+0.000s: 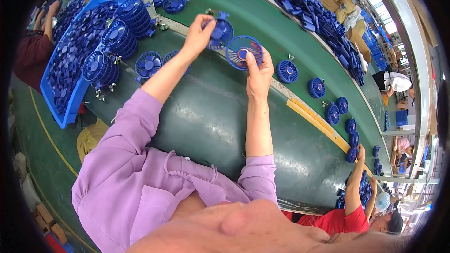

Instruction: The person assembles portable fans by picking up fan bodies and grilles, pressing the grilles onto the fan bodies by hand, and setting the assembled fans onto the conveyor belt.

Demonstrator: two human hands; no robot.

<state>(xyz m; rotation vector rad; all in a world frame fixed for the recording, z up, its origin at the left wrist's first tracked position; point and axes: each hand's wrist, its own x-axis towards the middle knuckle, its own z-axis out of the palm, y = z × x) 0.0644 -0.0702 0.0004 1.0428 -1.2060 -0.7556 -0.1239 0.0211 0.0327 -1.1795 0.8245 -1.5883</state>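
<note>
My left hand (200, 36) is closed on a blue fan housing (223, 32), with fan blades showing inside its slatted rim. A round blue fan grille (238, 49) with a pale, red-edged centre is pinched between the thumb and fingers of my right hand (259, 71). The two parts are close beside each other over the belt's near edge; whether they touch I cannot tell. Below my left forearm, an open fan housing with blades (149, 64) lies on the dark green worktop (206, 107), and another is partly hidden behind the forearm.
Stacked fan housings (116, 37) stand at left beside a blue tray (65, 119) of fan blades. Along the green belt (281, 42) sit finished-looking round fans (287, 71). Blue parts (304, 14) heap beyond it. A yellow strip (318, 124) lies right; a red-sleeved co-worker (347, 220) reaches in.
</note>
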